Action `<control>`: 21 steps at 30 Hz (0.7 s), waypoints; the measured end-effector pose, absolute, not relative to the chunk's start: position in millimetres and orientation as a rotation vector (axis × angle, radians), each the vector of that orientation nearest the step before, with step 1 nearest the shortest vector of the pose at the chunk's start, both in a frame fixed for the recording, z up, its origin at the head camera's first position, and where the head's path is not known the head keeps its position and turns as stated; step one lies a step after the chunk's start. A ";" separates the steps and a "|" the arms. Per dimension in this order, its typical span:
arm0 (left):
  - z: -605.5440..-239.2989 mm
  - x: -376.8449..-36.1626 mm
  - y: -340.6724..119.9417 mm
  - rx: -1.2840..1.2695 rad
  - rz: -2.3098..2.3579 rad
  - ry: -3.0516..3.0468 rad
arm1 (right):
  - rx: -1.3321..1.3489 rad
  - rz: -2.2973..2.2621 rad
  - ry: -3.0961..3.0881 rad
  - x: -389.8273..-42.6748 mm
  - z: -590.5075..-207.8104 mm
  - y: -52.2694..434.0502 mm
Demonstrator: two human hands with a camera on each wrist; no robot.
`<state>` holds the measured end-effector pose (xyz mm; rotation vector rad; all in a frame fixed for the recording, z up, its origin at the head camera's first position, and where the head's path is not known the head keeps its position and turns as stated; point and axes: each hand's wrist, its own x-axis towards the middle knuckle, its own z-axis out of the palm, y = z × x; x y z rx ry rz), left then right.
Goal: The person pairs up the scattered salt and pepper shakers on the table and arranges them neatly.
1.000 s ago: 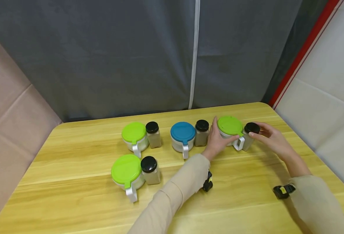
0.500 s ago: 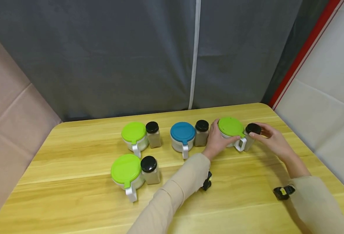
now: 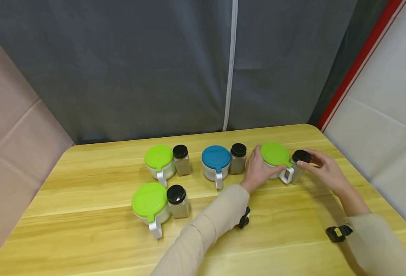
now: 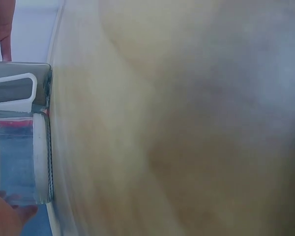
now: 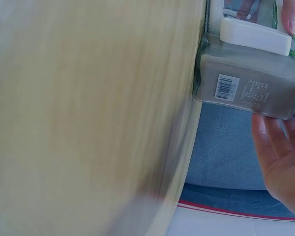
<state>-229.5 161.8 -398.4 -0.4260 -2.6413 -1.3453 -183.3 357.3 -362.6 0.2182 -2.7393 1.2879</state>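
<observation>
A wooden table (image 3: 85, 237) fills the lower part of the head view, with a dark grey curtain (image 3: 137, 65) hanging behind its far edge. Two beige-sleeved arms reach in from 6 o'clock toward the table's 1 o'clock corner. There the left hand (image 3: 258, 170) wraps its fingers and thumb round the body of a green-lidded jar (image 3: 274, 155) with a white handle; the thumb lies along the near side, under the lid's rim. Just beside that jar, at its 3 o'clock and touching its handle, stands a black-capped spice bottle (image 3: 297, 165). The right hand (image 3: 322, 170) curls about this bottle, fingertips on the cap, and the right wrist view shows the bottle's labelled side (image 5: 250, 88) with the palm and fingers (image 5: 280, 147) cupped close against it; it grips the bottle. The left wrist view is blurred and shows only the jar's clear wall (image 4: 19, 157) close to the table. At 9 o'clock from the held jar sit a blue-lidded jar (image 3: 216, 161) and a second spice bottle (image 3: 238, 158) side by side. Farther toward 9 o'clock stand another green-lidded jar (image 3: 159, 161) and a third spice bottle (image 3: 180, 159). At 7 o'clock, nearer the person, are a nearer green-lidded jar (image 3: 150, 203) and a fourth spice bottle (image 3: 177, 201), touching.
</observation>
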 end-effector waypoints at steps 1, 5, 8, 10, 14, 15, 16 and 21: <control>-398.7 -229.0 161.7 -0.427 -1.354 -2.637 | 0.222 1.284 -2.737 -182.9 -363.1 357.6; -398.9 -227.4 161.5 -0.438 -1.373 -2.626 | 0.208 1.292 -2.711 -182.6 -367.5 360.7; -397.8 -225.9 160.6 -0.452 -1.374 -2.625 | 0.197 1.303 -2.691 -182.8 -371.9 365.1; -396.3 -224.6 159.9 -0.458 -1.369 -2.635 | 0.201 1.284 -2.692 -180.9 -371.7 366.3; -392.5 -221.9 159.1 -0.460 -1.369 -2.657 | 0.240 1.247 -2.684 -172.9 -363.0 363.7; -391.4 -221.2 159.0 -0.463 -1.376 -2.659 | 0.241 1.242 -2.674 -171.7 -361.8 364.1; -390.4 -220.5 159.0 -0.470 -1.386 -2.657 | 0.243 1.237 -2.669 -170.3 -360.1 364.4; -386.9 -216.0 158.0 -0.540 -1.447 -2.637 | 0.268 1.240 -2.652 -166.6 -356.9 369.6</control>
